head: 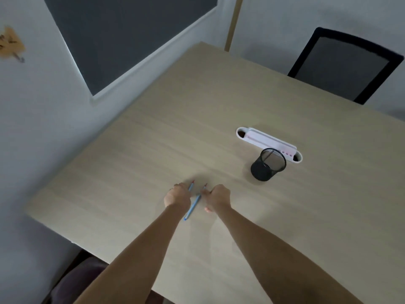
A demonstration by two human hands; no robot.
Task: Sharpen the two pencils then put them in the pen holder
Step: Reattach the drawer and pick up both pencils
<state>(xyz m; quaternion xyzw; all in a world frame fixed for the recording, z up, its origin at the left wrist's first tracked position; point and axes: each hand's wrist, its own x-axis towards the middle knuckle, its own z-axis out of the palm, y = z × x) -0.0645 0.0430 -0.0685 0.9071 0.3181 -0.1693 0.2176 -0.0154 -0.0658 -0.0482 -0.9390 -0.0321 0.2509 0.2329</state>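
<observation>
One blue pencil (190, 187) is held in the left hand (178, 195), the other pencil (194, 205) in the right hand (217, 197); both tips are pointed toward the pen holder (267, 164).

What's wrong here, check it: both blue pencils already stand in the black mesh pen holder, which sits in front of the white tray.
The pencils are not in the holder. The head view shows the black mesh pen holder empty in front of the white tray; the blue pencils are at the left hand and right hand.

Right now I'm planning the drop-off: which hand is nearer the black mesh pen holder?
Right. The right hand sits down-left of the pen holder with bare table between them; the left hand is farther still, beyond the two pencils.
</observation>
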